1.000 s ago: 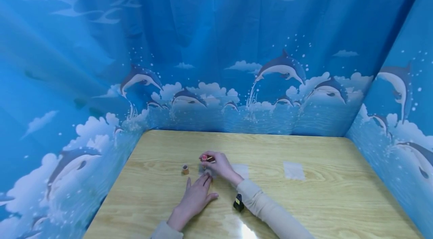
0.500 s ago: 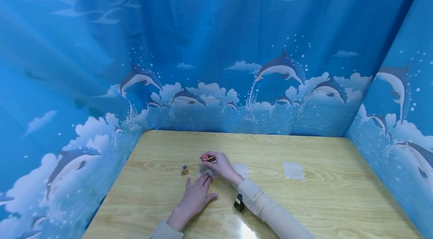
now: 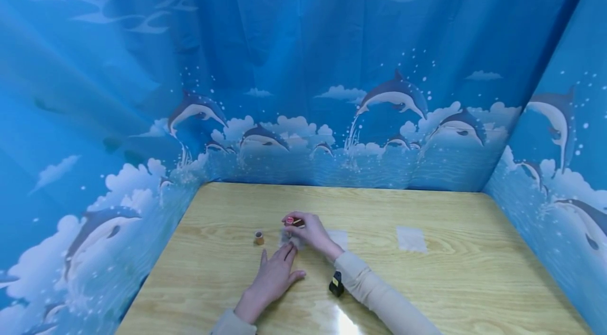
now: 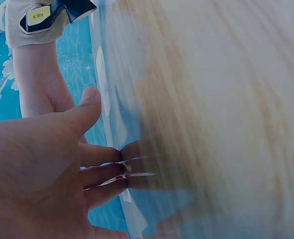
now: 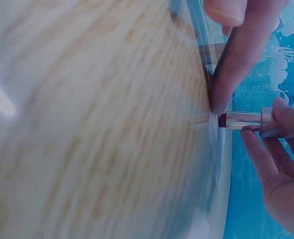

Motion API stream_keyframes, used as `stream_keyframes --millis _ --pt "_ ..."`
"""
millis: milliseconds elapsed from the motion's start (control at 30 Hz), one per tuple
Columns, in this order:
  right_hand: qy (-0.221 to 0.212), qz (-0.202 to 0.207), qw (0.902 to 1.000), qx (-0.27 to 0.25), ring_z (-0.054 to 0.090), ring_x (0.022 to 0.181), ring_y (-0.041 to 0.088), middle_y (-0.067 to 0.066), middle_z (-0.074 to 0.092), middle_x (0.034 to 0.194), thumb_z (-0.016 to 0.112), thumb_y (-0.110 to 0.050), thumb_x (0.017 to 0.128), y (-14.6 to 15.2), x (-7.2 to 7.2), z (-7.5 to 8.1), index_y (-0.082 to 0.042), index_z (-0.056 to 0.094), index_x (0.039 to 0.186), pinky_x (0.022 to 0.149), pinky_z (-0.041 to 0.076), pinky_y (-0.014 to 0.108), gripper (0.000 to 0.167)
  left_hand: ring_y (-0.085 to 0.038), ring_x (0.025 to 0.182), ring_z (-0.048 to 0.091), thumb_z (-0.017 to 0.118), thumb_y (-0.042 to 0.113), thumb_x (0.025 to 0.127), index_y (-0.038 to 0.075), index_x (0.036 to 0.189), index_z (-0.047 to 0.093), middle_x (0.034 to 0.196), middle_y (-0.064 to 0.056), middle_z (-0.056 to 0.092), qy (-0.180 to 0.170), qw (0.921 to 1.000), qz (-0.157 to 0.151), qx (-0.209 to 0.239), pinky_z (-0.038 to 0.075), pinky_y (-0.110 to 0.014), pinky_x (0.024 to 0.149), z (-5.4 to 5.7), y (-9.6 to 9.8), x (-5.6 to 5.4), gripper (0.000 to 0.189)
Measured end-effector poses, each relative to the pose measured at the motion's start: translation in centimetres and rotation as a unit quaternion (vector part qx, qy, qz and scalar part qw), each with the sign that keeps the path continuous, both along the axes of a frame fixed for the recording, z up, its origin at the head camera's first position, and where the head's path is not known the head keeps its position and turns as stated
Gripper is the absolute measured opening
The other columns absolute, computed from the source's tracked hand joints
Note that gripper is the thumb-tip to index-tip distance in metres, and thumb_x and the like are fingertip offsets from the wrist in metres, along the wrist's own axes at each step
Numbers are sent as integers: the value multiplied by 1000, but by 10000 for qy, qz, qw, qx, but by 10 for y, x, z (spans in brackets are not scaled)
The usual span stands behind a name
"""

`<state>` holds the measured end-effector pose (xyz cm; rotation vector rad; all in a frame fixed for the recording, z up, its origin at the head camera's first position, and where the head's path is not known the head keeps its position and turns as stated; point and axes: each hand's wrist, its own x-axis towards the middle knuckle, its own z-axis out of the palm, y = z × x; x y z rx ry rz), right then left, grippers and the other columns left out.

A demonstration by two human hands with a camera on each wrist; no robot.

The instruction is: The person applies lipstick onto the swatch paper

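Observation:
My right hand [image 3: 308, 230] pinches a lipstick [image 5: 244, 120] by its shiny base. The tube stands upright with its dark red tip down, right at a thin white tissue [image 3: 284, 240]. In the head view the base's pinkish-red end shows on top, and a dark red patch with pale stripes shows between the fingers. My left hand [image 3: 275, 273] lies with straight fingers, their tips resting on the tissue's near edge close to the lipstick. In the left wrist view the left fingers [image 4: 102, 175] reach flat along the tabletop. The lipstick cap [image 3: 259, 238] stands left of the tissue, open end up.
Two more white tissue squares lie on the wooden table [image 3: 455, 282]: one [image 3: 339, 240] partly behind the right wrist, another tissue [image 3: 411, 239] farther right. A black wrist device [image 3: 336, 284] sits at the right sleeve. A blue dolphin-print curtain [image 3: 303, 161] encloses the back and sides.
The right hand has slid slightly to the right with the lipstick, its tip still at the tissue. The left hand has stayed in place.

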<state>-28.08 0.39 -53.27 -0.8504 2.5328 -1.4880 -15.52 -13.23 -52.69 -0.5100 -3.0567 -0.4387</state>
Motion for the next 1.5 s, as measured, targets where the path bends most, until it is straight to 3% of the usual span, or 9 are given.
stream_keyframes --millis 333,700,967,1500 --pt "-23 -51 9999 -114 72 94 24 10 75 108 73 -13 94 5 0 0 -7 73 115 83 59 25 23 -39 139 45 64 48 95 -3 147 47 153 -21 45 -29 10000 2 -14 28 -78 108 -1 -1 -1 75" --pt "-27 -76 9999 -72 72 95 22 9 75 109 72 -14 94 10 -1 0 -8 73 116 84 59 26 23 -41 137 47 64 48 95 -4 145 49 151 -22 47 51 10000 -35 1 28 -79 107 -3 -1 -3 74" --pt "-9 -120 9999 -85 72 96 21 4 75 108 71 -16 95 14 -1 0 -11 73 115 86 58 28 21 -40 140 44 64 48 95 -3 147 47 153 -23 45 -106 9999 39 -17 26 -77 109 -1 0 -3 75" --pt "-31 -171 9998 -76 72 98 24 7 74 109 72 -17 94 22 1 0 -9 73 117 87 59 29 24 -39 140 45 63 49 96 -3 147 48 153 -21 45 -115 9999 31 -94 27 -77 110 0 0 -2 74"
